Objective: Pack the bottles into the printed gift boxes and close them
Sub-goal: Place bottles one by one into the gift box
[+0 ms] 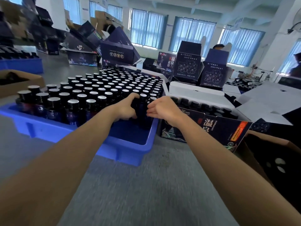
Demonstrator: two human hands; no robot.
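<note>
Blue crate (48,129) of dark bottles (90,101): my left hand (127,108) grips some, my right hand (161,108) waits loose-fingered just beside.

Bright daylight thru curtained windows (193,35) at back, bluish cast. Glare on bottle caps (90,100). Wide-angle bends edges; table (146,185) blurry w/ motion streaks nr bottom.

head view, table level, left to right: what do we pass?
Brown cardboard box → blue crate of bottles → left hand → right hand → printed gift box, open → brown carton.
</note>
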